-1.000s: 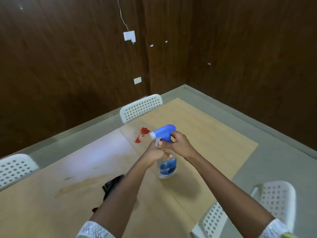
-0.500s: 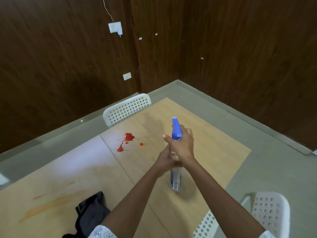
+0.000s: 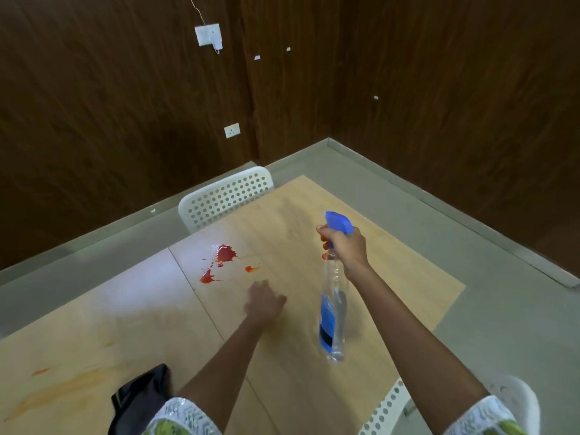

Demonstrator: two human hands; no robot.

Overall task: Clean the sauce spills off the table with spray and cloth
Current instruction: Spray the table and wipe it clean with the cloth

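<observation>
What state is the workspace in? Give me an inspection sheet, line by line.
Surface: light wood table, with red sauce spills near the far edge and an orange smear at the near left.
Job's things: spray bottle held above the table; dark cloth lying at the near edge.
Clutter: nothing seen.
Grips: right hand grips the bottle's neck under the blue spray head; left hand is blurred, low over the table, holding nothing.
Cables: thin white wire running up the wall from a white box.
Surroundings: dark wood walls, a wall socket, white perforated chairs, grey floor.
</observation>
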